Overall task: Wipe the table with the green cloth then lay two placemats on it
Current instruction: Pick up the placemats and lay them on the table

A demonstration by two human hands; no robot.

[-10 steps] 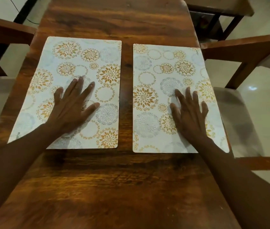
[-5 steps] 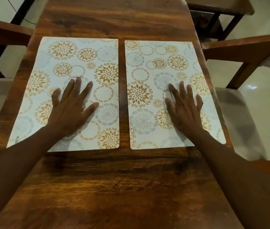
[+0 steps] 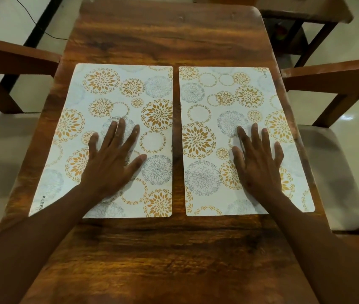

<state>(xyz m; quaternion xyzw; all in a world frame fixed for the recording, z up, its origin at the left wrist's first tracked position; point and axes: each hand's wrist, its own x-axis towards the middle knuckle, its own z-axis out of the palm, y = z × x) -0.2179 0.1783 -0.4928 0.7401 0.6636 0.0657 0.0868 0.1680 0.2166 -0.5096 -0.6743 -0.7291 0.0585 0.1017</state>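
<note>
Slid leftward since a second ago, that right placemat (image 3: 243,137) — gap to the left placemat (image 3: 108,137) down to a thin strip of bare wood now, near edges just about level too. Left one barely budged.

Both lying flat on the wooden table (image 3: 169,255), side by side, long edges running away from the body, not touching or overlapping. Right one pushed right up against the table's right edge, far corner maybe hanging over a hair, hard to call from this angle.

Left hand (image 3: 110,163) spread flat, palm down, on the near middle of the left mat. Right hand (image 3: 257,165) same deal on the right mat, fingers apart, gripping nothing. Just pressing. Makes sense: flat palms for nudging thin slippery sheets around and keeping them from curling or skating on polished wood. Probably also why each hand sits toward the near half, easier to steer from there.

No green cloth anywhere in view, so can't say where it ended up. Table looks shiny and crumb-free, so guessing wiping is done.

Wooden chairs (image 3: 327,77) tucked in on both sides, a mat roughly in front of each, which likely explains the spacing.

Pretty much at the finish by the look of it — maybe one last tiny squaring-up, then hands off.
</note>
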